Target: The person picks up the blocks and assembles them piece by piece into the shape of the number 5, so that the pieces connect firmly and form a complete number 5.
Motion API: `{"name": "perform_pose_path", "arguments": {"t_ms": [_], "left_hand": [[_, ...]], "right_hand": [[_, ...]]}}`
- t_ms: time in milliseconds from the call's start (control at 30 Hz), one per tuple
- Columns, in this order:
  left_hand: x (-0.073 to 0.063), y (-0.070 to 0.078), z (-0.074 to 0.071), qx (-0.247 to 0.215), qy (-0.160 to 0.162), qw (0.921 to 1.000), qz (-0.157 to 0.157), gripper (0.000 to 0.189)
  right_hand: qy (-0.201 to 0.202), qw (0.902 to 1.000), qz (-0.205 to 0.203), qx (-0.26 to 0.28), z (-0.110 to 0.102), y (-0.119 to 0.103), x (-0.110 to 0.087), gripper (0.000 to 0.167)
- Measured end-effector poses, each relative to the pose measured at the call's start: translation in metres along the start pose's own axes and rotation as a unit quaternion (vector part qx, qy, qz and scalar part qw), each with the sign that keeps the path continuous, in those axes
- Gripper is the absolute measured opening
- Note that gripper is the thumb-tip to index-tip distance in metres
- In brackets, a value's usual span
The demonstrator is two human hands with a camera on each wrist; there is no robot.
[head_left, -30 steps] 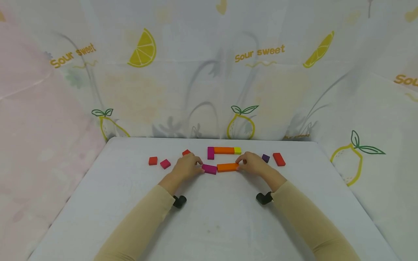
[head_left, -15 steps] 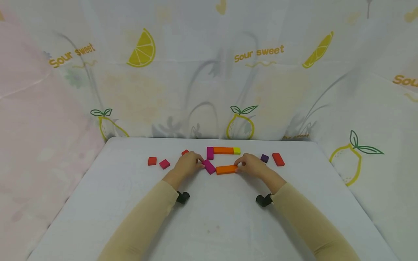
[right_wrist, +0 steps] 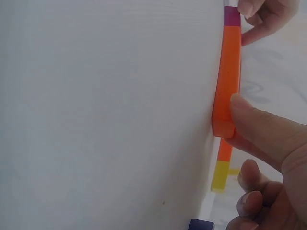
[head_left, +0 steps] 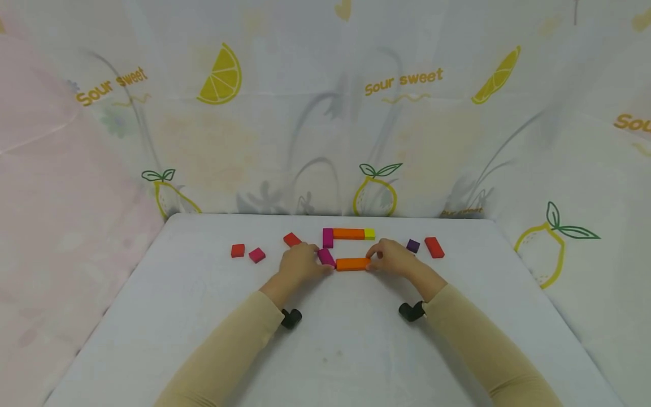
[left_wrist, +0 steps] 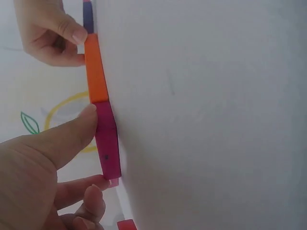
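Note:
My left hand (head_left: 300,263) holds a magenta block (head_left: 326,258) between thumb and index finger. The block slants, its near end at the left end of an orange block (head_left: 352,264). In the left wrist view the thumb lies along the side of the magenta block (left_wrist: 109,153), by the orange one. My right hand (head_left: 394,258) pinches the right end of the orange block, thumb on the near side, as the right wrist view shows. Just behind, a row consists of an upright-lying magenta block (head_left: 328,238), a long orange block (head_left: 348,233) and a yellow cube (head_left: 369,234).
Left of the hands lie a red block (head_left: 292,239), a pinkish-red block (head_left: 257,255) and another red block (head_left: 238,250). To the right are a dark purple cube (head_left: 413,246) and a red block (head_left: 434,247). A patterned cloth (head_left: 274,141) hangs behind the white table (head_left: 325,339).
The magenta block has turned from nearly in line with the orange block to a steep slant. My left hand has shifted right, uncovering more of the red block behind it. My right hand barely moved.

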State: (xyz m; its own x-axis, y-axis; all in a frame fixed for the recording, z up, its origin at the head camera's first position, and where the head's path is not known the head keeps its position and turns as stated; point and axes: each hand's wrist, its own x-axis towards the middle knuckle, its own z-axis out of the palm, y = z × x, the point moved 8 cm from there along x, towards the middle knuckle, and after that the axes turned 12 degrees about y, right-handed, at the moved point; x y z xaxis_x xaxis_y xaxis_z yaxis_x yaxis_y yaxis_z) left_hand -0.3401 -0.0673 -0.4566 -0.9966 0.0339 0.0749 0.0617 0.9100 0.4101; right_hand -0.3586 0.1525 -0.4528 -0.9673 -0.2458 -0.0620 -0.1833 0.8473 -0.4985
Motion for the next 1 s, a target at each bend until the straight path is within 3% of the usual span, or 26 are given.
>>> {"name": "perform_pose_path", "arguments": {"t_ms": [133,467,800,1000], "left_hand": [[-0.0010,0.0044,0.0019,0.014,-0.002,0.9998,0.014,0.067],[0.0017,0.0030,0.0056,-0.007,-0.020,0.9995,0.023,0.063],[0.0003,0.0114,0.0013,0.042,-0.005,0.9969,0.066,0.055],[0.0006,0.0115,-0.0019,0.056,0.003,0.9961,0.068,0.053]], "right_hand": [[-0.001,1.0000,-0.004,-0.001,0.0014,-0.0003,0.0011,0.027],[-0.004,0.9999,-0.010,-0.007,0.0024,-0.0035,0.0014,0.026],[0.001,0.9996,-0.027,-0.008,0.0039,-0.0048,0.0022,0.026],[0.006,0.9995,-0.031,-0.006,0.0046,-0.0057,0.0018,0.027]]}}
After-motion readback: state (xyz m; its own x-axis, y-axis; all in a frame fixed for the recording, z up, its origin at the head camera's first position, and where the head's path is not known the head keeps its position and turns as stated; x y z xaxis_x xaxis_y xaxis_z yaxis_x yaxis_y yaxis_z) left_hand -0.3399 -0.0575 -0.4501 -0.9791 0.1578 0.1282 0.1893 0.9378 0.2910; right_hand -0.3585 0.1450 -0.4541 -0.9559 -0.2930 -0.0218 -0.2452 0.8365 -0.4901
